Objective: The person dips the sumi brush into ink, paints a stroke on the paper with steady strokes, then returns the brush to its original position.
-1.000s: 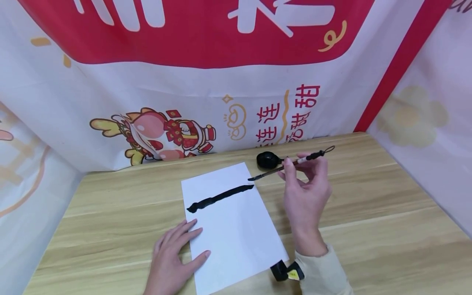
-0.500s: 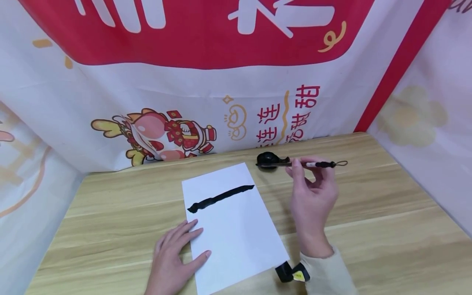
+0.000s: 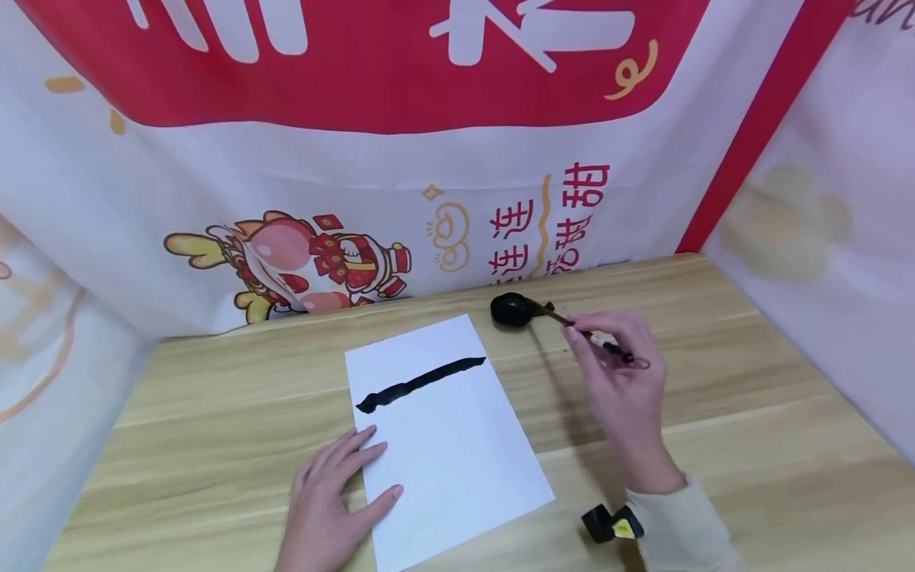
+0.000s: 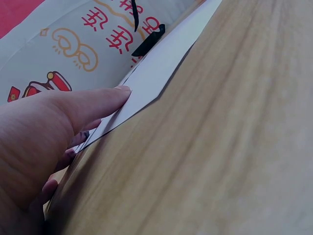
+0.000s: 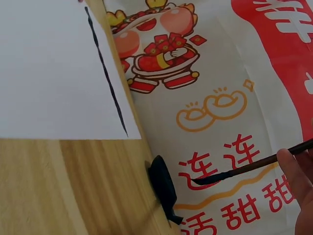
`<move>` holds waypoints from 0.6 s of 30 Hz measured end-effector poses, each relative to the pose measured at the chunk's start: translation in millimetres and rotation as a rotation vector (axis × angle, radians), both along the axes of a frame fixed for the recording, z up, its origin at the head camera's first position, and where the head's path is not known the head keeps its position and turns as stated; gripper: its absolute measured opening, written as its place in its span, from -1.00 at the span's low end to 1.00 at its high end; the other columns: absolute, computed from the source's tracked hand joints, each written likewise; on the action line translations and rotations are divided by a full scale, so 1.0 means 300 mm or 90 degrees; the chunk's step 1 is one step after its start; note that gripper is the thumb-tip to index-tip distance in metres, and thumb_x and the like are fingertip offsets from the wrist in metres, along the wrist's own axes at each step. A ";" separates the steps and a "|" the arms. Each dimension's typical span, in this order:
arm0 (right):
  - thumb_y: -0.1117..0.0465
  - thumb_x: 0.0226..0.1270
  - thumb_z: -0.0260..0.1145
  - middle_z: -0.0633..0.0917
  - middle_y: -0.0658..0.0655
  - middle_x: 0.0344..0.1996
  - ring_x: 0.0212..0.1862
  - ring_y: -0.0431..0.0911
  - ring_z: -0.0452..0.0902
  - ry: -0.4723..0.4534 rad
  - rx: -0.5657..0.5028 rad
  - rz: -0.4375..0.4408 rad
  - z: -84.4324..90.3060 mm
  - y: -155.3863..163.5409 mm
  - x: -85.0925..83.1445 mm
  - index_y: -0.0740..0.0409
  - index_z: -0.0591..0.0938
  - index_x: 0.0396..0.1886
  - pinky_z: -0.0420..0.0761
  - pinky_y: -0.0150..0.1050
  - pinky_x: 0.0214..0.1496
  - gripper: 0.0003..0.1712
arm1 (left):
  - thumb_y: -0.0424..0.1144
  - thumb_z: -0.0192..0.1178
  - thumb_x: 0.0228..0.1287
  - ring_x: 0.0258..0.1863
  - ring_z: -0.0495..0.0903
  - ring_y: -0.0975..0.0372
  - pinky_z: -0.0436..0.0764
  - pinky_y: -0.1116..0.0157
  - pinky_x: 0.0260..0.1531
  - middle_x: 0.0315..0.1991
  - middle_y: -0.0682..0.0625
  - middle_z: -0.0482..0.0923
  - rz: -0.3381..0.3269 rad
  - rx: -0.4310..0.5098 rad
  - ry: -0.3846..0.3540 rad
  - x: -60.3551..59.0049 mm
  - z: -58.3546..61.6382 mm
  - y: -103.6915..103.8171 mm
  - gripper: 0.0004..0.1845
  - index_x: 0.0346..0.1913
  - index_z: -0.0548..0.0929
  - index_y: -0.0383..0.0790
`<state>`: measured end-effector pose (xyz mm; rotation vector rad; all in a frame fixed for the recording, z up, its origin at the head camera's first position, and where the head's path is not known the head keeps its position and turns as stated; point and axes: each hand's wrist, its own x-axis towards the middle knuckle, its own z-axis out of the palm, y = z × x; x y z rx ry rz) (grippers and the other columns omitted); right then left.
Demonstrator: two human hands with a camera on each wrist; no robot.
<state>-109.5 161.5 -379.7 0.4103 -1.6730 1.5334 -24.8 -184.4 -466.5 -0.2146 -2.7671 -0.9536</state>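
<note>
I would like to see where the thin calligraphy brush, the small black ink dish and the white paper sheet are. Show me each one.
thin calligraphy brush (image 5: 254,166), right wrist view, on the brown shaft.
small black ink dish (image 3: 511,308), head view, on the bowl's middle.
white paper sheet (image 3: 450,453), head view, on the blank lower half.

L hand (image 3: 330,500) flat, fingers straight & spread, palm down; R hand (image 3: 620,381) raised fwd, fingers curled in a pinch, forearm in pale sleeve (image 3: 679,528)
</note>
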 end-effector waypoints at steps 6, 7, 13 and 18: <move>0.69 0.20 0.45 0.71 0.33 -0.12 0.00 -0.04 0.75 -0.029 0.048 0.044 -0.043 0.045 -0.003 0.47 0.71 -0.19 0.78 -0.32 0.12 -0.79 | 0.09 0.64 0.12 0.49 0.47 -0.06 0.18 -0.22 0.40 0.47 0.09 0.60 -0.007 0.005 0.026 0.002 -0.002 -0.006 -0.41 0.23 0.78 0.09; 0.69 0.20 0.45 0.71 0.34 -0.11 -0.01 -0.05 0.75 -0.041 0.052 0.052 -0.049 0.050 -0.002 0.47 0.71 -0.19 0.78 -0.31 0.12 -0.78 | 0.09 0.64 0.12 0.49 0.48 -0.06 0.18 -0.21 0.40 0.47 0.10 0.60 -0.008 0.006 0.028 0.002 -0.002 -0.006 -0.41 0.23 0.78 0.09; 0.69 0.14 0.50 0.69 0.39 -0.06 0.06 -0.09 0.73 -0.114 0.079 0.097 -0.079 0.072 0.003 0.46 0.74 -0.22 0.77 -0.29 0.15 -0.76 | 0.08 0.65 0.11 0.48 0.48 -0.05 0.19 -0.19 0.40 0.46 0.10 0.61 -0.008 0.007 0.029 0.004 -0.003 -0.006 -0.42 0.22 0.78 0.09; 0.71 0.02 0.55 0.70 0.39 -0.07 0.06 -0.08 0.74 -0.184 0.101 0.143 -0.107 0.083 0.006 0.49 0.74 -0.25 0.76 -0.27 0.18 -0.71 | 0.08 0.65 0.11 0.48 0.49 -0.06 0.19 -0.17 0.40 0.46 0.10 0.61 -0.008 0.006 0.034 0.006 -0.003 -0.007 -0.42 0.22 0.79 0.08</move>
